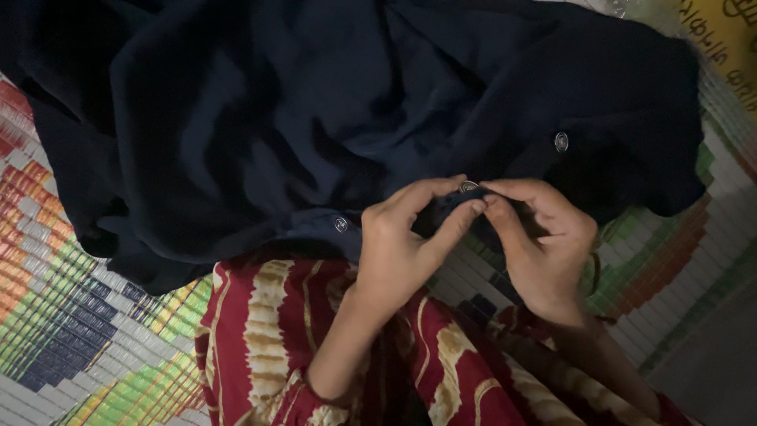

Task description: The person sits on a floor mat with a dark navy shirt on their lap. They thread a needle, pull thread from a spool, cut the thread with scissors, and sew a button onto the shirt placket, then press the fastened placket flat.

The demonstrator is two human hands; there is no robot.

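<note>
Dark garment (260, 102) cut off at the top and left edges, folds too murky to read. Middle button (468, 187) mostly hidden behind fingers (461, 221). Woven mat (71, 331) half buried under cloth. Yellow thing (721, 31) clipped top right, can't tell what.

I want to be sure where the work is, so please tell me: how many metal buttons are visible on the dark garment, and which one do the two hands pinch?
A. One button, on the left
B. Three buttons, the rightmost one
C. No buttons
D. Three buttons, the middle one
D: three metal buttons show on the dark garment, and the left hand and right hand pinch the fabric at the middle button, between the left button and the right button.
</note>
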